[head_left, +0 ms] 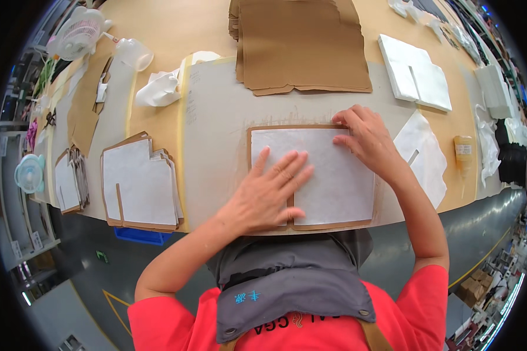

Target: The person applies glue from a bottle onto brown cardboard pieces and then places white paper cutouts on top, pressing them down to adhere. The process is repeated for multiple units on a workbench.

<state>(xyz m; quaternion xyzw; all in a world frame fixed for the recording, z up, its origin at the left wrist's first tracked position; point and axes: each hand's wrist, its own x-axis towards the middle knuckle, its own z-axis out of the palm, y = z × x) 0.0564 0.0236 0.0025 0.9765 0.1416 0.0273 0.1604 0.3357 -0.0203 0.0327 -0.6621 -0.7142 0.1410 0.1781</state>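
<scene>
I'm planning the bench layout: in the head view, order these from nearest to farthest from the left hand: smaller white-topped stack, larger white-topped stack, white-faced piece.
From the left hand:
1. White-faced piece, directly under the hand.
2. Larger white-topped stack, to the left along the near edge.
3. Smaller white-topped stack, farther left, beyond the larger one.

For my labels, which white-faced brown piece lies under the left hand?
The centre piece, with the right hand at its far edge; the nearer stack and farther stack lie left of it.
</scene>
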